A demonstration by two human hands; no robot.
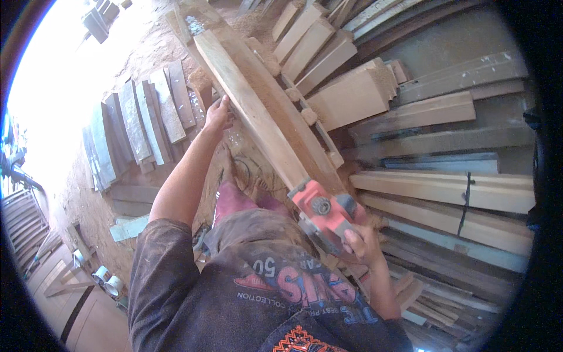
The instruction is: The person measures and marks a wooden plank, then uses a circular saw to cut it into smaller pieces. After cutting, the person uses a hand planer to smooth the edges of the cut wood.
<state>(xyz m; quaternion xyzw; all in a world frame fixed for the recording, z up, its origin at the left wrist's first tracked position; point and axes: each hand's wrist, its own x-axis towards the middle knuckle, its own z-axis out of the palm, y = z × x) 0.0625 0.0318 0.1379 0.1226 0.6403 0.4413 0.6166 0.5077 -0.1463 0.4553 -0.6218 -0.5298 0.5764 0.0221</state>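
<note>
A long pale wooden beam (249, 105) lies slantwise on a dusty wooden bench (267, 97). My left hand (219, 114) is closed on the beam's left side, partway along it; some of its fingers are hidden. At the beam's near end sits a red electric planer (322, 205) with a dark round knob on top. The planer's rear handle is wrapped by my right hand (362, 243). Its sole is against or just over the wood; I cannot tell which.
Stacked boards (446, 193) crowd the right side, some tied with a dark strap. Short thick blocks (346, 94) lie beyond the bench. Several weathered planks (138, 120) rest on the sandy ground at left. Sawdust clumps (309, 116) dot the bench's right edge. A cable (249, 167) loops near my feet.
</note>
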